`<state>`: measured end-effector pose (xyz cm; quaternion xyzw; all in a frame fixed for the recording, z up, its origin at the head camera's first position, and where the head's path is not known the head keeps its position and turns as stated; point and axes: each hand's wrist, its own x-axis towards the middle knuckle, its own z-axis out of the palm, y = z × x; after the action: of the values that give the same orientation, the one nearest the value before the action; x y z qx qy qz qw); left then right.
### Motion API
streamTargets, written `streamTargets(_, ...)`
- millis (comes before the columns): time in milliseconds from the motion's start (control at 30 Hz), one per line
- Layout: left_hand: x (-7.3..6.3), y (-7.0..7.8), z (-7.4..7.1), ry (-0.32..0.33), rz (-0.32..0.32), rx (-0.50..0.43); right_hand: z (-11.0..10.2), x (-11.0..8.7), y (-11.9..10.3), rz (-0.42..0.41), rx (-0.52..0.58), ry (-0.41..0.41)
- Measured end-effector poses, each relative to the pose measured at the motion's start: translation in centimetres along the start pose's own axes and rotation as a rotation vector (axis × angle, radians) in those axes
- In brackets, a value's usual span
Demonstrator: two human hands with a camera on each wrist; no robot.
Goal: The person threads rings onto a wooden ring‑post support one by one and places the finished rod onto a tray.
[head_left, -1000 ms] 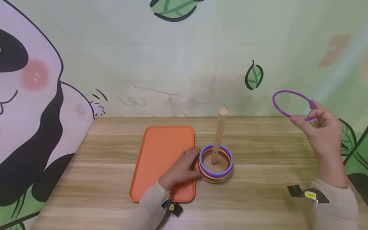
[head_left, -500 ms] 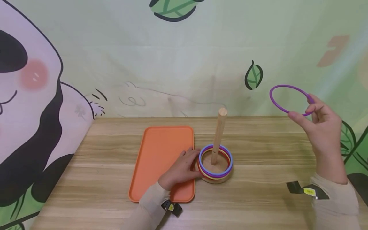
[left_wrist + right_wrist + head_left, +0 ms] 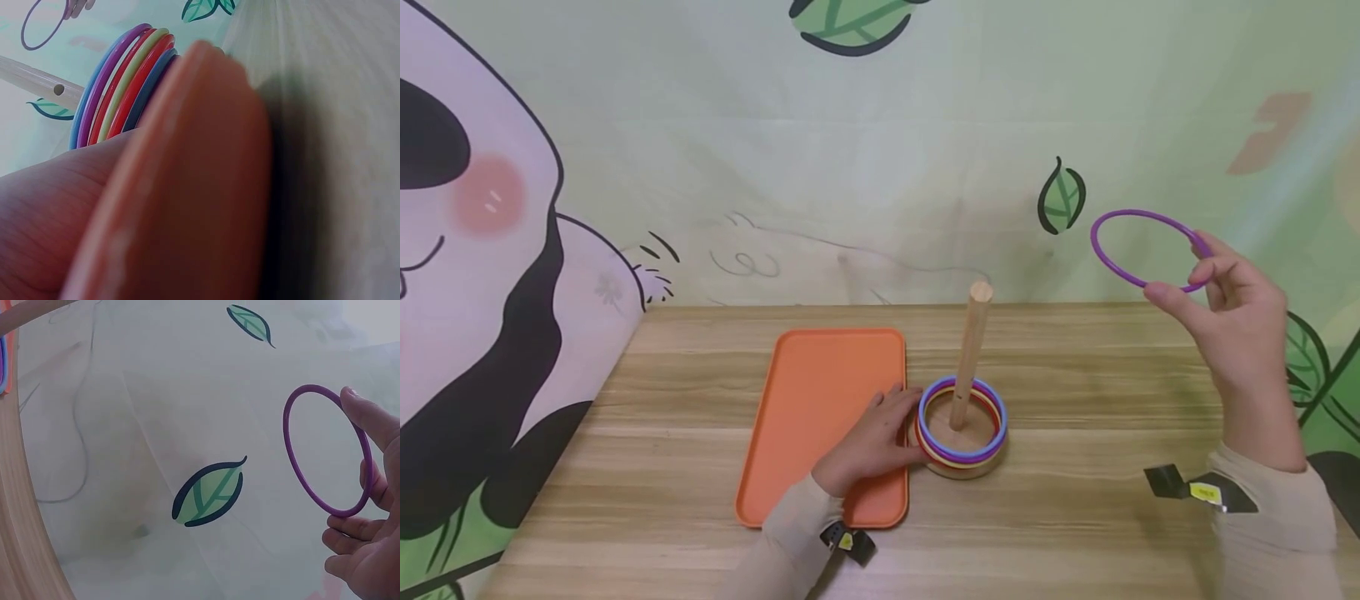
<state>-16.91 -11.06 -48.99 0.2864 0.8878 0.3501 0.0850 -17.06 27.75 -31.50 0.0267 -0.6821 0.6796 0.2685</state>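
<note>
My right hand [image 3: 1243,329] pinches a thin purple ring [image 3: 1094,242] between thumb and fingers, raised in front of the wall at the right. In the right wrist view the ring stands tilted, with nothing inside it. Left of it a wooden post [image 3: 971,354] stands upright on a round wooden base [image 3: 973,429]. Stacked rings lie around the post, a light blue ring [image 3: 1004,421] on top; the left wrist view shows purple, red [image 3: 134,94], yellow-green and dark blue ones below. My left hand [image 3: 872,442] holds the left side of the stand, thumb in front, fingers behind.
An orange tray [image 3: 820,383] lies left of the stand, partly under my left hand and wrist. The wooden table [image 3: 1075,500] ends at a wall hanging [image 3: 880,150] printed with a panda and leaves.
My right hand has risen and shifted a little to the left with the purple ring. My left hand and the stand have kept their place.
</note>
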Motion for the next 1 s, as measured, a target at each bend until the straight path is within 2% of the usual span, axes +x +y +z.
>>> streamTargets(300, -0.2, 0.1, -0.2, 0.001, -0.002, 0.009, 0.9, 0.0, -0.7, -0.024, 0.039, -0.04)
streamTargets(667, -0.2, 0.1, -0.2, 0.003, 0.005, 0.002, 2.2, -0.5, -1.6, -0.117, 0.064, -0.1)
streamTargets(1000, 0.0, -0.2, 0.0, 0.009, 0.015, -0.004, 3.7, -0.5, -2.6, -0.139, 0.115, -0.147)
